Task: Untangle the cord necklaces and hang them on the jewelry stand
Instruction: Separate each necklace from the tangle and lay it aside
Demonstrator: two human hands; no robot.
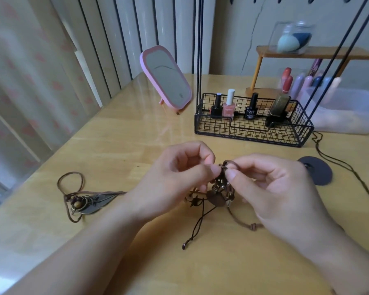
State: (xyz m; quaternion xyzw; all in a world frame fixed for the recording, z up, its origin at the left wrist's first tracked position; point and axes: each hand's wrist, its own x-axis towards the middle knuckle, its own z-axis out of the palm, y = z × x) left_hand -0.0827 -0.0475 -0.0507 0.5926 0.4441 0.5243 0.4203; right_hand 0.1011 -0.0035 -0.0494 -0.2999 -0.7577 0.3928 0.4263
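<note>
Both hands work one knot just above the worktop (136, 262). Left hand (175, 177) and right hand (271, 188) pinch the tangled cord bundle (219, 188) between them, equally near, loose ends trailing toward the camera. A second necklace (81, 199) lies left. The jewelry stand (254, 128) is straight ahead, well apart.

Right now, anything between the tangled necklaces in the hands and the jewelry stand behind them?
Nothing visible on the bare table between them. The left hand and right hand pinch the tangled necklaces in front of the jewelry stand. Its hooks are mostly out of frame above; cords already hang from it at both sides.
</note>
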